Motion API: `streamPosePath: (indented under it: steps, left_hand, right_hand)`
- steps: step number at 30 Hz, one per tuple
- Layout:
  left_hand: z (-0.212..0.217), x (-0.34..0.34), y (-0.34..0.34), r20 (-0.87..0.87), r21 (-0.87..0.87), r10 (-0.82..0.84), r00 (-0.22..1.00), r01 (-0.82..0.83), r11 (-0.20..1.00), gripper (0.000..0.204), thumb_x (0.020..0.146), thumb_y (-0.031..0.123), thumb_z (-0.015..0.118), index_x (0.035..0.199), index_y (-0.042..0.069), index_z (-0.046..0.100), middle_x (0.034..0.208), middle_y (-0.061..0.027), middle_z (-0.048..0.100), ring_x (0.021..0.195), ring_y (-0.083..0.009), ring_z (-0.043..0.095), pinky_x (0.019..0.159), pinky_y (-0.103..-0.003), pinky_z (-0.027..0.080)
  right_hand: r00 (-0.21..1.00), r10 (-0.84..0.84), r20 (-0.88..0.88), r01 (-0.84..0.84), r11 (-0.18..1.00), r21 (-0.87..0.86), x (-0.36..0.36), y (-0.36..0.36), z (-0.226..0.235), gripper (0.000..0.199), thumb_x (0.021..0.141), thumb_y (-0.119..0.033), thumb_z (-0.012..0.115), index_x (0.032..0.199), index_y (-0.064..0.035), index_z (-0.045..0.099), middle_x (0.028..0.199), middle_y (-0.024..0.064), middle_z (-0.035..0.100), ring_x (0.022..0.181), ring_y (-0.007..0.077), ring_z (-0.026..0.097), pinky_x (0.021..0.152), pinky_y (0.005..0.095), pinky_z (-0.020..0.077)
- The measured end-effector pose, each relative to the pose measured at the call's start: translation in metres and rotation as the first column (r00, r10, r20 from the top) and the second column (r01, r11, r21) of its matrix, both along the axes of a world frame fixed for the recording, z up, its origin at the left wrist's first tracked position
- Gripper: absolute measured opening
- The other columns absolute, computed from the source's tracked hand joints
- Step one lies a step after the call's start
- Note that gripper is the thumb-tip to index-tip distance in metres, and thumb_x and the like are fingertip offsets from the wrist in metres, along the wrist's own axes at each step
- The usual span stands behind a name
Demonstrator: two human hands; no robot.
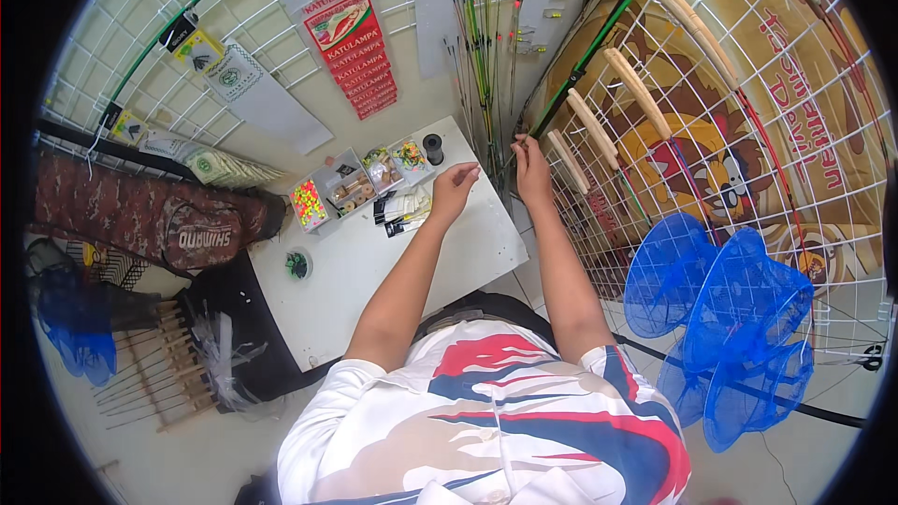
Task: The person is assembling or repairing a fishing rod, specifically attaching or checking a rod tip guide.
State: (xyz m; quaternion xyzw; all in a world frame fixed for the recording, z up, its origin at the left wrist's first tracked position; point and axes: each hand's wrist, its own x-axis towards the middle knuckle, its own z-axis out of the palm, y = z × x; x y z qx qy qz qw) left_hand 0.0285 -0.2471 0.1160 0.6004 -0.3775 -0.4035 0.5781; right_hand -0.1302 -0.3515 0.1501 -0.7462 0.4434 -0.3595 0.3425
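Note:
My left hand is over the right part of the white table, fingers curled in toward the thumb. Whatever it pinches, if anything, is too small to see. Just past the table's right edge is my right hand, its fingers drawn together near the lower end of the green pole. I cannot tell whether it touches the pole or holds something thin. Close to my left hand stand a black spool and small black-and-yellow packets.
Clear boxes of small bright beads and wooden pieces line the table's back. A small round tub sits at its left. Thin rods stand in the corner. Blue nets and wooden-handled rods hang on the right-hand grid.

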Motion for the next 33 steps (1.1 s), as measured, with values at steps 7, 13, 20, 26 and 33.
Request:
streamPosePath:
  steps: [7, 13, 20, 26, 33]
  left_hand:
    - [-0.014, 0.003, 0.025, 0.037, 0.098, 0.014, 0.999, -0.018, 0.995, 0.030, 0.097, 0.019, 0.063, 0.117, -0.003, 0.065, 0.106, -0.0117, 0.072, 0.097, -0.0184, 0.069, 0.088, -0.029, 0.052]
    - [-0.026, 0.002, 0.035, -0.027, 0.026, 0.059, 0.998, -0.058, 0.998, 0.029, 0.095, 0.020, 0.064, 0.116, 0.000, 0.066, 0.099, -0.0099, 0.072, 0.091, -0.0158, 0.069, 0.083, -0.028, 0.053]
    - [-0.020, -0.007, 0.043, -0.031, 0.006, 0.050, 0.998, -0.050, 0.999, 0.030, 0.095, 0.018, 0.065, 0.118, 0.000, 0.065, 0.100, -0.0095, 0.072, 0.090, -0.0140, 0.068, 0.083, -0.027, 0.052]
    - [0.008, -0.017, 0.053, -0.034, -0.085, 0.086, 0.996, -0.089, 0.992, 0.036, 0.093, 0.017, 0.069, 0.124, 0.000, 0.062, 0.108, -0.0116, 0.070, 0.096, -0.0158, 0.067, 0.087, -0.029, 0.053]
    - [0.027, -0.004, 0.092, 0.093, -0.208, 0.366, 0.926, -0.341, 0.917, 0.051, 0.078, 0.017, 0.084, 0.123, 0.001, 0.065, 0.107, -0.0121, 0.072, 0.092, -0.0157, 0.068, 0.084, -0.030, 0.054]
  right_hand:
    - [0.997, 0.050, 0.065, -0.046, 0.997, -0.056, 0.010, 0.006, 0.041, 0.043, 0.105, -0.013, 0.041, 0.148, -0.0134, 0.038, 0.113, 0.0151, 0.066, 0.105, 0.0301, 0.065, 0.090, 0.0381, 0.0501]
    - [0.982, 0.097, 0.162, -0.078, 0.990, -0.121, 0.013, 0.014, 0.051, 0.040, 0.105, -0.011, 0.038, 0.145, -0.0087, 0.041, 0.112, 0.0126, 0.065, 0.099, 0.0264, 0.064, 0.089, 0.0364, 0.0492]
    - [0.974, 0.122, 0.193, -0.097, 0.986, -0.135, 0.013, 0.032, 0.071, 0.032, 0.104, -0.007, 0.040, 0.134, -0.0065, 0.052, 0.108, 0.0140, 0.064, 0.099, 0.0264, 0.063, 0.089, 0.0354, 0.0489]
    - [0.963, 0.253, 0.095, -0.236, 0.958, -0.164, 0.011, 0.056, 0.053, 0.034, 0.096, 0.000, 0.047, 0.129, -0.0068, 0.056, 0.106, 0.0164, 0.064, 0.100, 0.0314, 0.062, 0.090, 0.0383, 0.0478]
    - [0.927, 0.372, -0.045, -0.374, 0.915, -0.154, 0.013, 0.088, 0.030, 0.036, 0.093, 0.001, 0.048, 0.126, -0.0068, 0.058, 0.101, 0.0143, 0.062, 0.100, 0.0311, 0.059, 0.088, 0.0384, 0.0468]
